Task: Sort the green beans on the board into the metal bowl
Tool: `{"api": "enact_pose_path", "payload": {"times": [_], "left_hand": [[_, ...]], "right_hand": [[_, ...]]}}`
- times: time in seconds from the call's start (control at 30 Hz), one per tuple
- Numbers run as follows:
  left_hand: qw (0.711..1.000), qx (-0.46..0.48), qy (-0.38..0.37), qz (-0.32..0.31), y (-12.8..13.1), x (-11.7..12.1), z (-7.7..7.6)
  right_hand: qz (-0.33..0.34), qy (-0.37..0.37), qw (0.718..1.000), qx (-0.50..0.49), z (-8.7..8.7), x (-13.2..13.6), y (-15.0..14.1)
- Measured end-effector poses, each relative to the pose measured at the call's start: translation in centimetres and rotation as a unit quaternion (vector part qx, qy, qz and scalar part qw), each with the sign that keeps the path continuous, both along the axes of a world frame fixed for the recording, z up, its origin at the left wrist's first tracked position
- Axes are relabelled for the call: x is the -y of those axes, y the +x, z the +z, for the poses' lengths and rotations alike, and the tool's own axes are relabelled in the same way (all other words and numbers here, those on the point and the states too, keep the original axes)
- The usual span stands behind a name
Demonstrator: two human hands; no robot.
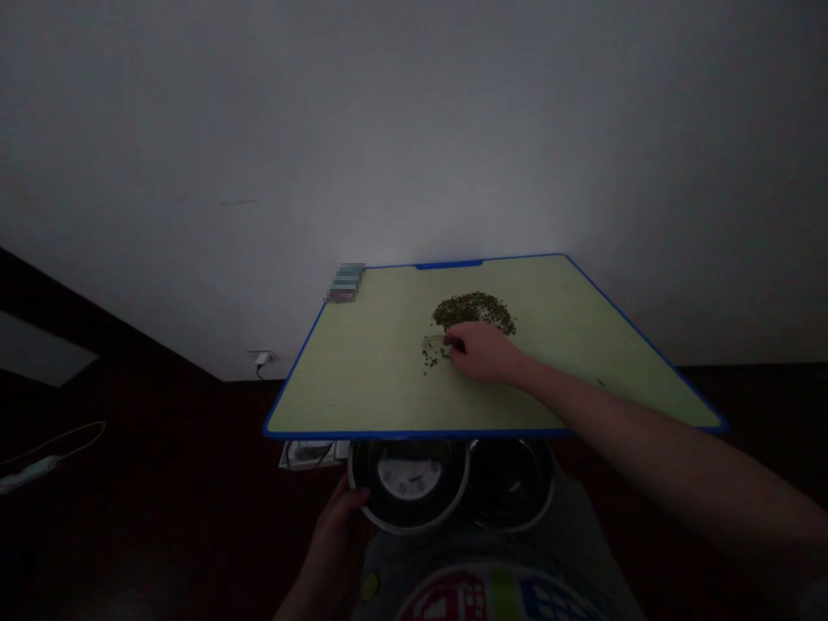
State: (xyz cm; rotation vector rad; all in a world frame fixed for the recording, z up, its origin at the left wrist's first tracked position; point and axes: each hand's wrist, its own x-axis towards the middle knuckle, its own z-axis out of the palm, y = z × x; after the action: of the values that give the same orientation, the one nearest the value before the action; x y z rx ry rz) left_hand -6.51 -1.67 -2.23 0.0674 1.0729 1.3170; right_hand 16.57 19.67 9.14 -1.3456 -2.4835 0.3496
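Mung beans (473,310) lie in a domed heap on the far half of the counter (362,379), a pale green board edged in blue. A thin scatter of loose beans (429,360) spreads on the counter just off the heap's near-left side.

The right hand (482,352) rests on the counter against the heap's near side. Its fingers (454,342) are bunched narrowly, with the tips down beside the scatter, but whether they are pinching any beans is too small to tell. A faint, pale, see-through shape (435,347) lies on the counter just beside those fingertips, too dim to name.

Below the counter's near edge, the left hand (340,522) has its fingers curled around the rim of a round steel bowl (409,526), which has a dark inside and a white patch at its centre. A second steel bowl (517,526) sits right beside it, also below that edge. A small white tray (309,451) with something dark in it lies just under the same edge, toward the left.

A pixel-blurred stack (346,283) sits at the counter's far left corner. Beyond the counter, a plug (262,358) sits in a white wall (414,129), and a white cord (39,457) lies well off to its left. Below the near edge, a printed shirt (492,595) shows.
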Motion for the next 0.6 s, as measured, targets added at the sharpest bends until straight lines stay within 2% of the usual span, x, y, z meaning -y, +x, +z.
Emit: {"api": "enact_pose_path", "payload": {"times": [0.4, 0.6], "left_hand": [[1.000, 0.010, 0.012, -0.013, 0.0, -0.1, 0.4], [1.000, 0.005, 0.005, -0.012, 0.0, -0.1, 0.1]], "right_hand": [[0.057, -0.005, 0.998, 0.005, 0.3, -0.1, -0.9], [0.007, -0.002, 0.999, -0.037, 1.2, 0.4, 0.6]]}}
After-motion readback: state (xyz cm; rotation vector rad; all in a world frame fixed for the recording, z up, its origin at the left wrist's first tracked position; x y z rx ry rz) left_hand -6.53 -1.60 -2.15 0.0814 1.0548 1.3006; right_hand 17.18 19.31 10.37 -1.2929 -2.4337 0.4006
